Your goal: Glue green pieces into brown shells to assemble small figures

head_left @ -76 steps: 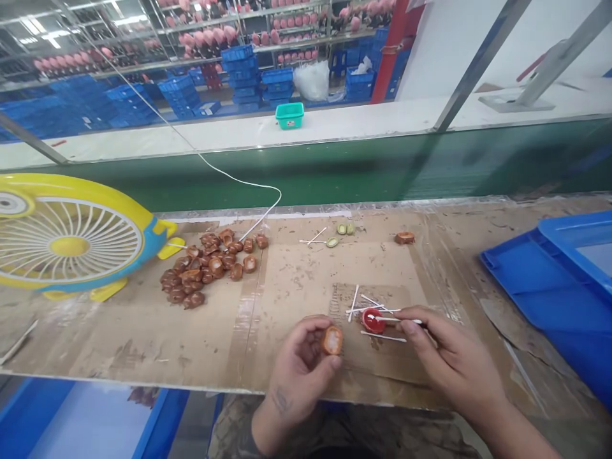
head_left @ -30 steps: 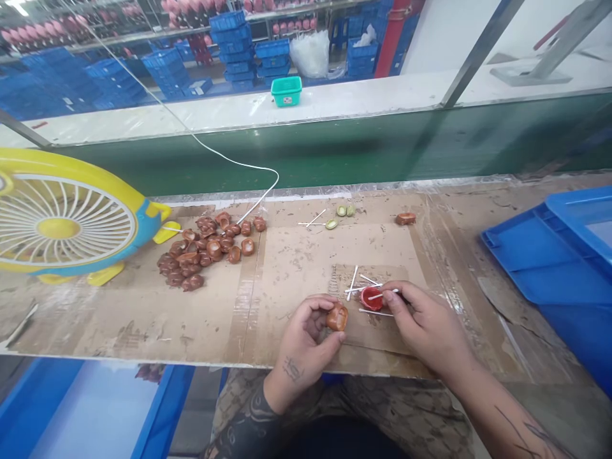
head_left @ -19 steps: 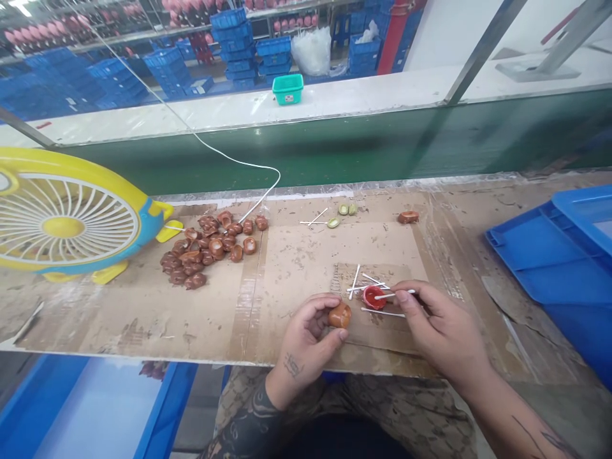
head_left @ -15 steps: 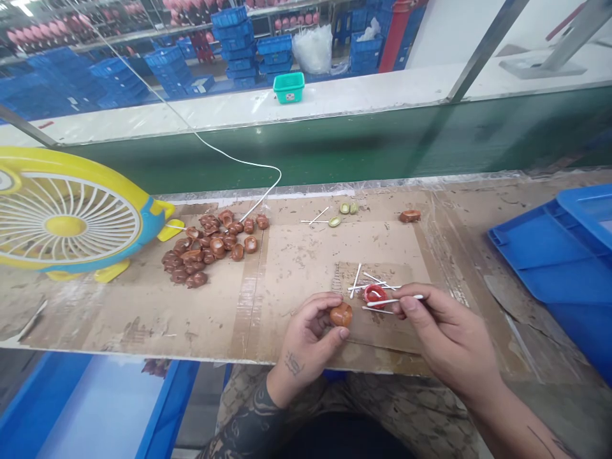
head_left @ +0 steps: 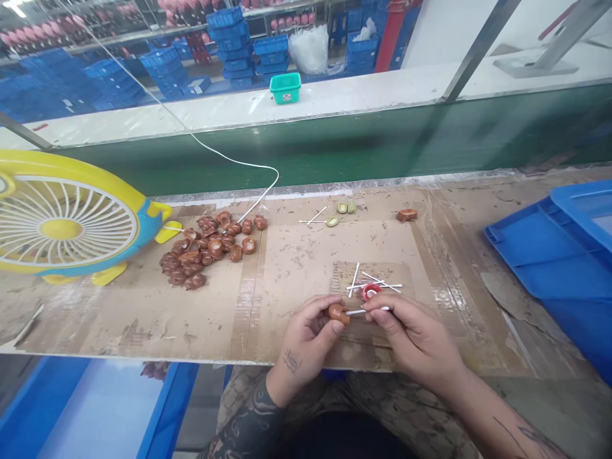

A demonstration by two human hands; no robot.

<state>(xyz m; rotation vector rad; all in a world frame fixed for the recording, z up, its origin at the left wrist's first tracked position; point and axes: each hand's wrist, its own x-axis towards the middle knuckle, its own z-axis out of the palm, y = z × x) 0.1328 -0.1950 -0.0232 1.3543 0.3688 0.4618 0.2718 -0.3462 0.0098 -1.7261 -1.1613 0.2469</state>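
Note:
Between the thumb and fingers of my left hand (head_left: 310,335) is a small brown piece (head_left: 338,313). My right hand (head_left: 414,335) pinches a white cotton swab (head_left: 356,312), whose left tip meets the right side of the brown piece. Just beyond my right fingertips a red cap (head_left: 370,292) lies on a cardboard pad (head_left: 406,274), partly hidden by those fingers. Several loose swabs (head_left: 354,280) lie around the cap. A pile of brown pieces (head_left: 205,245) is further left on the cardboard-covered table.
A yellow and blue fan (head_left: 71,223) stands at the left. Green pieces (head_left: 332,221) and two crossed swabs lie further back, with one brown piece (head_left: 407,215) to their right. Blue bins are at the right (head_left: 549,255) and lower left (head_left: 167,408).
My right hand has moved left and slightly down from over the red cap, bringing the swab's tip to the brown piece. My left hand has tilted the piece slightly.

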